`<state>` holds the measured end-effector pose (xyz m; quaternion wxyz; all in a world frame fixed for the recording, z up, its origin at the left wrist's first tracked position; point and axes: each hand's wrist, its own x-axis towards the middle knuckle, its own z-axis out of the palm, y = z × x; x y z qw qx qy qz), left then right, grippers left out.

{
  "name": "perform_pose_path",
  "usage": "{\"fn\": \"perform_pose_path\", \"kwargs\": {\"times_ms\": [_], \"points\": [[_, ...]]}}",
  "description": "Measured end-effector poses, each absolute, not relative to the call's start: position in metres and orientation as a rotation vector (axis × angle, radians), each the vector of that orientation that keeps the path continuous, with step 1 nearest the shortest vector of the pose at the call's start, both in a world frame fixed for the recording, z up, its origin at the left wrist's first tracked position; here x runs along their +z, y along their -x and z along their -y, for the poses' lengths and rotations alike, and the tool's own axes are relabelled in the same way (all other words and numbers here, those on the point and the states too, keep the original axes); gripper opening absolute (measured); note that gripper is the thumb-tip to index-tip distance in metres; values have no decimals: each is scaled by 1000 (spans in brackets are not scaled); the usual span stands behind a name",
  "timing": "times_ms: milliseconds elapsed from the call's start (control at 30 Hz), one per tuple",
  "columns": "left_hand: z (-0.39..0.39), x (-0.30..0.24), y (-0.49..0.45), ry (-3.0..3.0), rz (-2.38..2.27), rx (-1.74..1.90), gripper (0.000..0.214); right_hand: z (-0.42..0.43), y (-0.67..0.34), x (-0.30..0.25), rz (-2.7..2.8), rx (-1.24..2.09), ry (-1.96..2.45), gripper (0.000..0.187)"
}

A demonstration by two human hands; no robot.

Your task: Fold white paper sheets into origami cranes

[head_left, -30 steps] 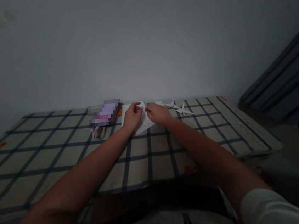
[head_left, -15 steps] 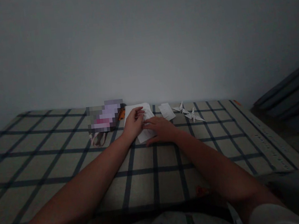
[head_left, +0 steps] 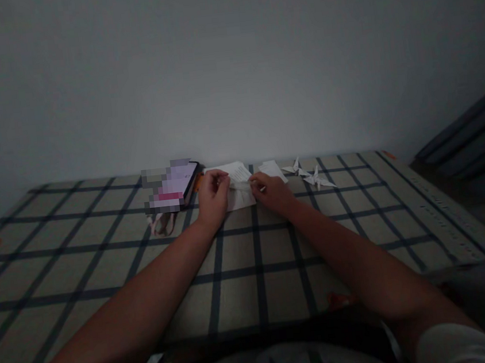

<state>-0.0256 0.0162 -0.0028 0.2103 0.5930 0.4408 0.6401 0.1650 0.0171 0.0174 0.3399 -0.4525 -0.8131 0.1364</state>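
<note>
Far across the checked cloth (head_left: 234, 249), left hand (head_left: 213, 199) and right hand (head_left: 273, 191) grip white paper (head_left: 241, 191) in nearly closed pinches, likely to keep it taut

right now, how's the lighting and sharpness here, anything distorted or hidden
Head view: dim, the wall palest low down beyond the hands; same head view: forearms look stretched toward the bottom corners, pixel blocks partly cover the phone, and fine detail on the paper is hard to make out.

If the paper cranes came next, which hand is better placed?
Probably the right hand: it is nearer the paper cranes, while the left hand is farther off, nearer the phone.
</note>
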Motion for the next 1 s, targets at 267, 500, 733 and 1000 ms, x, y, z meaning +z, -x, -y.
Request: {"fn": "perform_pose_path", "kwargs": {"times_ms": [267, 500, 733, 1000], "points": [[-6, 0, 22, -2479, -1433, 975, 36, -31, -173, 14, 1698, 415, 1164, 20], [-4, 8, 33, -2722, -1211, 568, 58, -24, -172, 16, 1823, 344, 1149, 23], [-11, 10, 45, -2739, -1128, 465, 68, -26, -171, 12, 1812, 322, 1097, 22], [-14, 12, 50, -2644, -1333, 613, 49, -24, -173, 16, 1809, 305, 1078, 27]]}}
